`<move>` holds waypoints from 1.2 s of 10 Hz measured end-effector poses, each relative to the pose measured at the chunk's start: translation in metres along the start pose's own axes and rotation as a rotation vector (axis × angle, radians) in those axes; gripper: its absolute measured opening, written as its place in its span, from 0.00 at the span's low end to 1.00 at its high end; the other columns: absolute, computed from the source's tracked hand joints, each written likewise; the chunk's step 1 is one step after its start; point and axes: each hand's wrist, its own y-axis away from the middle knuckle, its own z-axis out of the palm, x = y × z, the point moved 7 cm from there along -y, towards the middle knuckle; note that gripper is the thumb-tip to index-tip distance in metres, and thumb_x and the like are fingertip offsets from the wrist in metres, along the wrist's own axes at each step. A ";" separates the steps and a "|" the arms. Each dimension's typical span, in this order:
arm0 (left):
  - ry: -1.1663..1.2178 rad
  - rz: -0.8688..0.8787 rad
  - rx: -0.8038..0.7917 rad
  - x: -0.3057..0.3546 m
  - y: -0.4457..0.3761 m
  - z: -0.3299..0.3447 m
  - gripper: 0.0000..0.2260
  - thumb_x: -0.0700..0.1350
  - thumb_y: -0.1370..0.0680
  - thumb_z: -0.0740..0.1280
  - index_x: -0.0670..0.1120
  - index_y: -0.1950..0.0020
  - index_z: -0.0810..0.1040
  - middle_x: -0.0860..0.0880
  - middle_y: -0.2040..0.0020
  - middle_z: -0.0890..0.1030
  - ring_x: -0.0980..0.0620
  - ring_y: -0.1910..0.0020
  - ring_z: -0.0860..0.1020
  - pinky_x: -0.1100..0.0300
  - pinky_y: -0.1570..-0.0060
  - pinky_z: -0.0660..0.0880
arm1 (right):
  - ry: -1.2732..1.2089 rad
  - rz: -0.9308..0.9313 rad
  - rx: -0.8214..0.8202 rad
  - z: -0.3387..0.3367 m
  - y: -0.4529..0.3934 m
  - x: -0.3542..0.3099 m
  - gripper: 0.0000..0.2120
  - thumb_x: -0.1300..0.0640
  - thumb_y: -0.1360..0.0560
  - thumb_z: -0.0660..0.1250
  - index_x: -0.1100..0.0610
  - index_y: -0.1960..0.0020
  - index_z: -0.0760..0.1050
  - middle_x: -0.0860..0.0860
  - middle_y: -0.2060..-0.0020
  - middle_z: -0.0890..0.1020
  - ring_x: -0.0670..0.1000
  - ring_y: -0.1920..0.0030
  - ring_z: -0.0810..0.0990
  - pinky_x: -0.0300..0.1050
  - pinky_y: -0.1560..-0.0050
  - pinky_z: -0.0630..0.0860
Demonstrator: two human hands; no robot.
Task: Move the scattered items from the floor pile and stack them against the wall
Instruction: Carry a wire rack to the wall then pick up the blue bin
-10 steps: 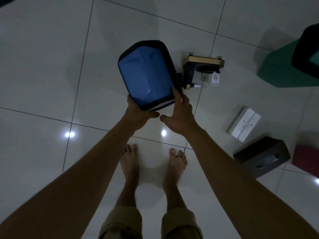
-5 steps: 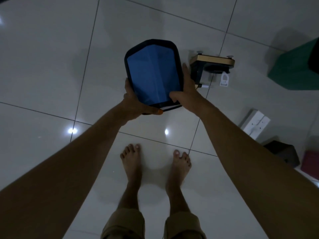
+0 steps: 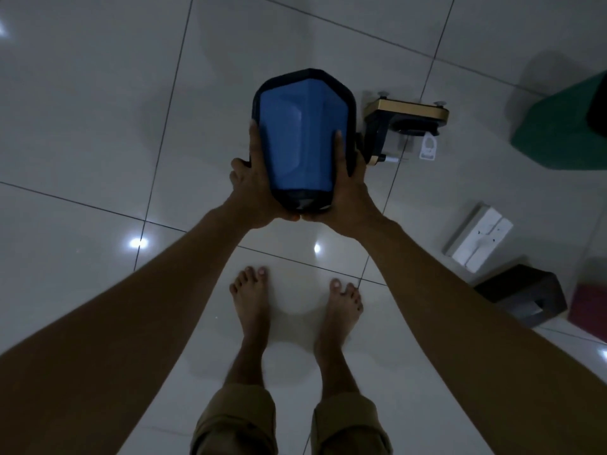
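glossy floor tiles, matt bin

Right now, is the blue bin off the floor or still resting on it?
Off the floor: the blue bin is held between the left hand and right hand.

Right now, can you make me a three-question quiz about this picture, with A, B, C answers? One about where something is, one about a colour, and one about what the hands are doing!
1. Where is the white box?
A. On the floor, to the person's right
B. On top of the blue bin
C. Between the feet

2. What colour is the inside of the bin?
A. Red
B. Blue
C. Yellow

3. What are the hands doing?
A. Both hang free
B. Only one holds the bin
C. Both hold the bin

Answers:
1. A, it lies on the tiled floor right of the right arm, beside a dark box.
2. B, the lining is blue with a black rim.
3. C, the left hand and the right hand each take a grip on one side, above the floor.
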 end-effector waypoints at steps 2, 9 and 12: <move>-0.071 0.058 -0.006 -0.003 0.023 0.000 0.67 0.49 0.42 0.83 0.58 0.30 0.27 0.37 0.38 0.59 0.37 0.40 0.64 0.39 0.36 0.64 | -0.084 -0.059 0.105 -0.006 0.021 -0.015 0.69 0.49 0.41 0.83 0.28 0.31 0.26 0.53 0.23 0.40 0.65 0.27 0.58 0.72 0.37 0.68; 0.110 -0.006 0.159 0.085 0.354 -0.179 0.66 0.51 0.41 0.82 0.59 0.30 0.27 0.36 0.39 0.61 0.38 0.42 0.65 0.45 0.39 0.64 | 0.066 -0.144 -0.166 -0.117 0.296 -0.250 0.66 0.52 0.35 0.80 0.30 0.33 0.22 0.51 0.25 0.29 0.64 0.26 0.58 0.63 0.30 0.65; 0.262 -0.168 0.462 0.067 0.515 -0.184 0.64 0.52 0.40 0.82 0.57 0.28 0.30 0.42 0.47 0.58 0.39 0.43 0.64 0.42 0.38 0.66 | 0.266 -0.494 -0.379 -0.105 0.403 -0.322 0.61 0.49 0.31 0.76 0.35 0.32 0.22 0.54 0.26 0.27 0.61 0.27 0.62 0.53 0.30 0.65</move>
